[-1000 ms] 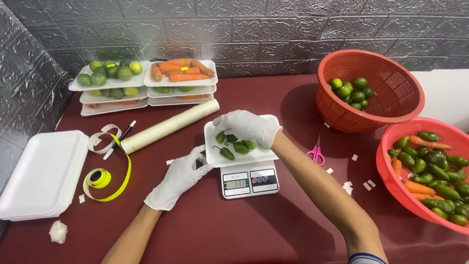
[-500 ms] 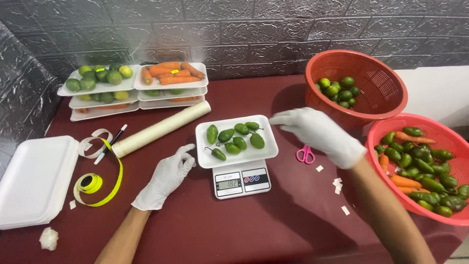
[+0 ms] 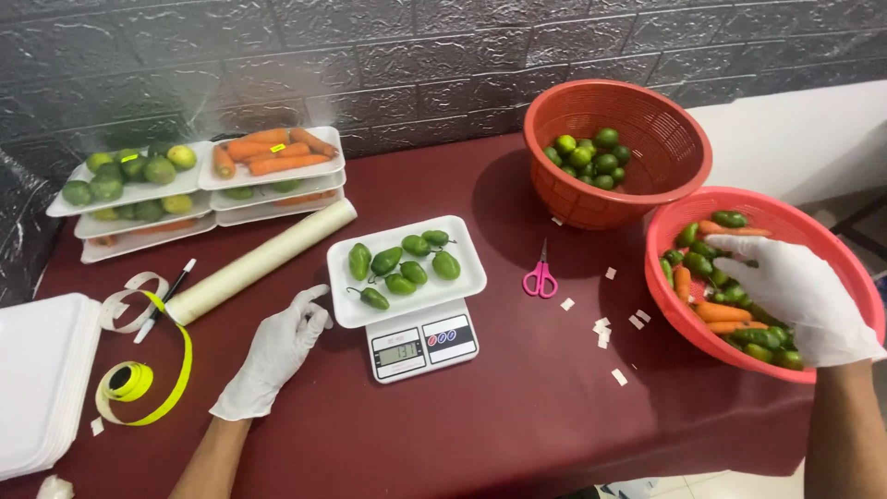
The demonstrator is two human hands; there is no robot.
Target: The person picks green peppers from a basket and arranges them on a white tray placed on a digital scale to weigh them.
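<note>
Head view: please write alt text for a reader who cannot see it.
The gloved right hand reaches into a red basket of peppers and carrots, while the gloved left hand rests beside a white tray of green peppers on a small digital scale.

I am looking down at a table (image 3: 517, 407) covered in a dark maroon cloth, pushed up against a wall (image 3: 416, 55) of dark grey, rough stone-look blocks. To my right the wall turns plain white (image 3: 795, 139). Past the table's right corner, a strip of pale tiled floor (image 3: 674, 485) shows. The light is soft and even.
</note>
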